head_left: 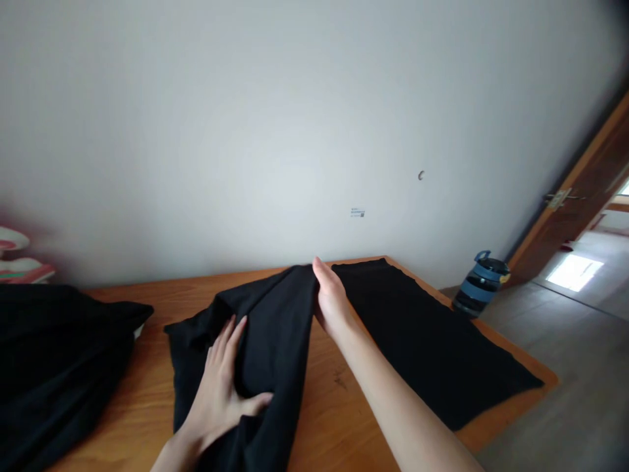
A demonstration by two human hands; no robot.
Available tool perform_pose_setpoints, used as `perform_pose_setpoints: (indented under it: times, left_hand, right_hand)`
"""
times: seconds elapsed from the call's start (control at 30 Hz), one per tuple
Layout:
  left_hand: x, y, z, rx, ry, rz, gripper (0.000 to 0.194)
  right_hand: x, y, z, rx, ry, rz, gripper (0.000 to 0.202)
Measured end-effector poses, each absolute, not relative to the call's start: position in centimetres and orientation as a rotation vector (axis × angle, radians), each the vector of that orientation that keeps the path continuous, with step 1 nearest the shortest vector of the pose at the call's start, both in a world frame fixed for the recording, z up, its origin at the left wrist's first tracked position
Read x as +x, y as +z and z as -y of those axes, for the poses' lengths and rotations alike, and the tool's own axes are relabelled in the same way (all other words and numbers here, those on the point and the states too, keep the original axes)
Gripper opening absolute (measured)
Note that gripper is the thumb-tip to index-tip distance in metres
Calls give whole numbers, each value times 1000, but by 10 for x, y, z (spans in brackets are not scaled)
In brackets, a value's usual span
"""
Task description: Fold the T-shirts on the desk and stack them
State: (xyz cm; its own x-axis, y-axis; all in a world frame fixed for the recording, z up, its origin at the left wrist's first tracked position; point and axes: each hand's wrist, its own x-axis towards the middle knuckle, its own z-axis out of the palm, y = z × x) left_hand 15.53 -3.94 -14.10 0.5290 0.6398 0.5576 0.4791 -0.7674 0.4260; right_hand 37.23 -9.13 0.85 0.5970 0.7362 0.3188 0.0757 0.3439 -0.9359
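A piece of black cloth (280, 347), perhaps a garment, lies rumpled on the wooden table in front of me. My right hand (330, 292) pinches its upper right corner and lifts that edge off the wood. The fingers behind the cloth are hidden; only the thumb side shows. On the cloth's left part rests my left hand (221, 387), its fingers stretched out and the thumb spread apart to the right. Folds bunch up around this hand, and the cloth's lower end runs out of view.
To the right, another black cloth (417, 328) lies flat along the table (339, 400). A blue bottle (480, 285) stands by the table's right edge. At the left is a pile of black fabric (54, 367). A white wall (275, 144) rises behind; a brown door (565, 190) is far right.
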Motion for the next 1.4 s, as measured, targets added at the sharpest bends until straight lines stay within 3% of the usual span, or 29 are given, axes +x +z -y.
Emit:
perform_pose_setpoints:
  times: [0.1, 0.27, 0.47, 0.57, 0.8, 0.93, 1.03, 1.23, 1.3, 1.4]
  left_hand:
    - [158, -144, 42, 2642, 764, -1071, 106]
    - [170, -138, 53, 2530, 672, -1230, 22]
    - [166, -123, 42, 2258, 900, -1264, 22]
    - [147, -105, 29, 2098, 1199, -1318, 21]
    - [54, 2, 1, 2035, 2111, -1529, 16]
    - [-9, 50, 3, 2225, 2298, -1738, 19]
    - [-45, 42, 10, 2458, 2025, -1876, 23]
    - [-79, -68, 24, 2584, 665, -2122, 34]
    - [-81, -94, 25, 2500, 456, -2201, 37]
    - [-74, -96, 24, 2447, 311, -2275, 34]
  right_hand:
    - [406, -49, 98, -1465, 350, 923, 63]
    - [424, -120, 114, -1539, 414, 903, 56]
    - [442, -156, 111, -1642, 440, 775, 56]
    - [445, -163, 111, -1590, 501, 733, 62]
    - [448, -176, 113, -1680, 552, 805, 58]
    - [448, -179, 112, -1713, 567, 879, 54]
    - [448, -179, 111, -1739, 544, 940, 56]
    - [441, -172, 111, -1762, 513, 1034, 61]
    - [437, -170, 112, -1761, 506, 1057, 63]
    - [429, -165, 114, -1695, 505, 1077, 65]
